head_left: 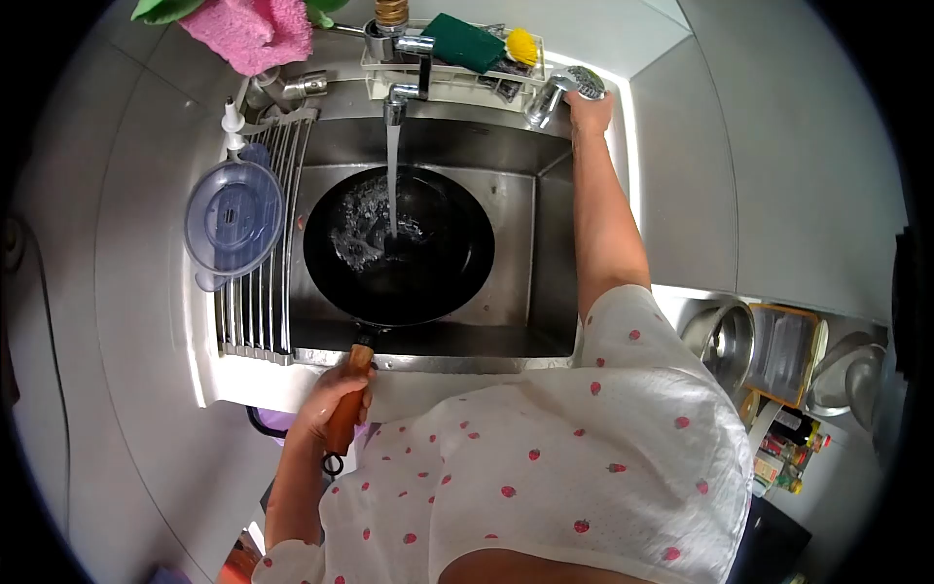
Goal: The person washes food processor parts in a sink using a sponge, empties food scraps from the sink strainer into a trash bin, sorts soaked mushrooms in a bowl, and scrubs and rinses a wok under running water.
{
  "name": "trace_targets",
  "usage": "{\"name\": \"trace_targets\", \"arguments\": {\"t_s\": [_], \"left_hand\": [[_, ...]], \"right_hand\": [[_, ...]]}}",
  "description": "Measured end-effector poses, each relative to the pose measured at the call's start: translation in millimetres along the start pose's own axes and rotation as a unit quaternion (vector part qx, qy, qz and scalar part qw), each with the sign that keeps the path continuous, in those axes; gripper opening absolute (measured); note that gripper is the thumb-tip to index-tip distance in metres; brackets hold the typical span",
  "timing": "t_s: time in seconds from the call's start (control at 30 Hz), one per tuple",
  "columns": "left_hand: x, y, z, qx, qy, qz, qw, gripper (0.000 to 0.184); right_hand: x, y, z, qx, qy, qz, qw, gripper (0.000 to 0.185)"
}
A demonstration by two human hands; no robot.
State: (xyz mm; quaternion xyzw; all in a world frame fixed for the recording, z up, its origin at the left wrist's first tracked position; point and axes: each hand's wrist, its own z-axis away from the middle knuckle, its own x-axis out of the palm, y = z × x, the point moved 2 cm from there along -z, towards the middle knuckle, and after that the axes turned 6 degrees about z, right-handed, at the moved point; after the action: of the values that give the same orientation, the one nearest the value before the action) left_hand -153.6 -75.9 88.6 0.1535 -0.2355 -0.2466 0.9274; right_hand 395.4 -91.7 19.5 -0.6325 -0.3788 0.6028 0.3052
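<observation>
A black frying pan sits tilted over the sink, its wooden handle reaching past the front edge. My left hand is closed around that handle. Water from the tap streams into the pan and splashes over its inside. At the back right corner of the sink, my right hand is at a silvery scrubber with a round, textured head. Its fingers look closed on it, partly hidden. A shiny metal piece lies just left of that hand.
The steel sink surrounds the pan. On its left, a clear plastic lid lies on a drying rack. Behind stands a caddy with a green scouring pad and yellow brush. A pink cloth hangs back left.
</observation>
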Motion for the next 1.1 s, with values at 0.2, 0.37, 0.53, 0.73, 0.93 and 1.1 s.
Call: {"name": "trace_targets", "arguments": {"t_s": [0.2,0.37,0.53,0.73,0.93,1.1], "left_hand": [[4.1,2.6,0.7,0.004,0.036,-0.031,0.999,0.029],[-0.2,-4.3,0.0,-0.022,0.033,0.011,0.999,0.031],[1.0,-9.6,2.0,-0.027,0.007,0.079,0.996,0.038],[-0.2,-9.3,2.6,-0.031,-0.029,0.101,0.994,0.035],[-0.3,-7.3,1.1,-0.056,-0.013,0.125,0.99,0.035],[0.6,-1.7,-1.4,-0.054,-0.004,0.106,0.993,0.035]], "right_hand": [[6.2,0.3,-0.2,0.027,0.057,-0.026,0.998,0.071],[-24.7,-19.7,30.0,-0.016,0.082,-0.188,0.979,0.067],[-79.2,-67.2,127.9,-0.225,0.078,-0.289,0.927,0.041],[-34.2,-62.5,260.6,-0.238,-0.372,0.093,0.892,0.079],[73.7,20.4,265.2,-0.305,-0.469,0.266,0.785,0.058],[139.1,41.9,255.2,-0.312,-0.345,0.366,0.806,0.049]]}}
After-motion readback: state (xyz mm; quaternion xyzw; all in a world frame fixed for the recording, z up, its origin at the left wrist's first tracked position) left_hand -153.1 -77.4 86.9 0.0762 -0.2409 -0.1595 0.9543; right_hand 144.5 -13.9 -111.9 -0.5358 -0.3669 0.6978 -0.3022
